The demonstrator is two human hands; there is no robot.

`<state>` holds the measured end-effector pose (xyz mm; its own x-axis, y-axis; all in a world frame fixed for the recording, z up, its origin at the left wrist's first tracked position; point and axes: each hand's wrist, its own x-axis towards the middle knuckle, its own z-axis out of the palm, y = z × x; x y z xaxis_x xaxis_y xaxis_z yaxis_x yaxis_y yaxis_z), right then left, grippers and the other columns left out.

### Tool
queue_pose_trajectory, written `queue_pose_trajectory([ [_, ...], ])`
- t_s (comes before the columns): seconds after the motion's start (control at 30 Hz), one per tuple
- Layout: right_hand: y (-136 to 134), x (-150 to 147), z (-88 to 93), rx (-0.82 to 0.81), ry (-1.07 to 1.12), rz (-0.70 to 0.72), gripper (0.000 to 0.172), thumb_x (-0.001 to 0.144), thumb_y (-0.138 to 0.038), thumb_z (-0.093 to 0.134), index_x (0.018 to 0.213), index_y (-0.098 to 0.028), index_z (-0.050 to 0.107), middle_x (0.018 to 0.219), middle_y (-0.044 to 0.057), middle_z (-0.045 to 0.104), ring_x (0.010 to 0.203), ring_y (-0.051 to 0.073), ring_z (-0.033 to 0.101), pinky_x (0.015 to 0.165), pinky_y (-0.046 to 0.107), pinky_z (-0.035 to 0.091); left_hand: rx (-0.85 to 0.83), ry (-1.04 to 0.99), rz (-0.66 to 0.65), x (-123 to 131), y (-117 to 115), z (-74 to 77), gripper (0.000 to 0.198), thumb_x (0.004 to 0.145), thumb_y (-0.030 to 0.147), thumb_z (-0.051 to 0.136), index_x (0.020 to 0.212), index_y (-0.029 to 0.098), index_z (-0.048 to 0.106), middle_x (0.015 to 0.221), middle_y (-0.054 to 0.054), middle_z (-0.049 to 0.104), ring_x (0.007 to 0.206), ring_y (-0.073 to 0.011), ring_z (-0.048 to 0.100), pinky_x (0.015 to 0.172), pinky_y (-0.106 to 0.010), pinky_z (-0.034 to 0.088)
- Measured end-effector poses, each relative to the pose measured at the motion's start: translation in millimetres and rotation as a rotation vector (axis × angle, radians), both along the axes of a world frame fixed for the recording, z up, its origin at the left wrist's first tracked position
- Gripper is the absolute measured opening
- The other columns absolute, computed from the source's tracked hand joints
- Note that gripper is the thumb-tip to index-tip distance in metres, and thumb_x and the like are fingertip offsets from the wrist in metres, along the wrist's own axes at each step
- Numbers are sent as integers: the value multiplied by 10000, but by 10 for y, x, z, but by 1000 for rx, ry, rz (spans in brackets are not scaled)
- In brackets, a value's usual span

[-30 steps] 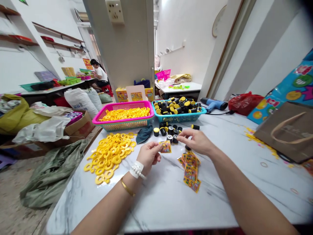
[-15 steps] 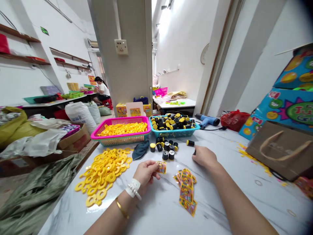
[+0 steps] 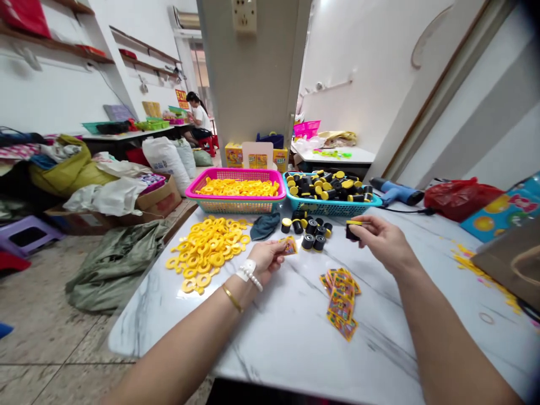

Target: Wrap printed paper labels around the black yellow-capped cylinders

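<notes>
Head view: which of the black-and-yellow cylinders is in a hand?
The cylinder pinched in the right hand. The others sit in the loose group on the marble table or in the teal basket.

You hold one printed packet in your left hand and one black-and-yellow cylinder in your right hand. Ahead of you are two baskets — one pink basket, one blue basket — plus one hot-air gun and one other person.
</notes>
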<state>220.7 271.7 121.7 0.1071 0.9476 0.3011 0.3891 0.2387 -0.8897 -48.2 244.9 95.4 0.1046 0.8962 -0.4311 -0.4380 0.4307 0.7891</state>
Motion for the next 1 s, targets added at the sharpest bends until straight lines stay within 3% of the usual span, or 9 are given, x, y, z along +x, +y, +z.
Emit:
queue_pose_trajectory([
  [0.07,-134,-212,90,-127,290,164,494,696,-419,793,1105,-208,614,796,44,737,697,224,711,618,364,592,-22,-60,-8,2,3,10,65,864,107,619,842,73,670,688,-22,647,365,8,414,314,-103,175],
  [0.13,-249,-422,124,-222,480,301,522,676,-369,828,1125,-224,605,912,55,751,805,236,728,763,429,604,-39,-123,-44,8,-4,24,65,870,93,605,871,71,667,714,-25,649,367,15,418,306,-89,180],
  [0.23,-353,-668,66,-242,613,420,409,689,-345,833,1044,-226,669,1049,61,737,954,232,704,927,444,546,-59,-215,-98,20,-27,56,75,872,52,575,877,76,645,718,-27,638,364,16,418,294,-80,166],
  [0.4,-391,-886,-140,-210,616,395,389,671,-372,857,1011,-243,718,1040,35,724,1007,211,648,975,399,489,-67,-367,-121,21,-55,107,124,918,56,502,946,76,621,734,-23,614,348,24,388,283,-74,161],
  [0.63,-353,-928,-303,-188,488,332,347,742,-435,802,980,-208,690,941,35,705,825,170,636,828,354,525,-35,-449,-80,13,-30,59,145,927,50,467,867,77,597,736,-35,612,342,24,350,274,-83,147],
  [0.8,-414,-996,-301,-131,526,324,370,776,-416,780,1056,-222,637,973,30,711,864,168,660,866,354,541,-62,-448,-60,37,-46,19,95,910,72,512,866,81,595,748,-46,627,382,6,415,280,-84,188],
  [1.0,-466,-1025,-225,-118,477,300,385,722,-441,808,924,-206,578,866,21,704,803,181,682,835,395,588,-84,-497,-68,26,-34,2,111,911,91,520,819,90,581,680,-15,595,350,10,357,269,-88,174],
])
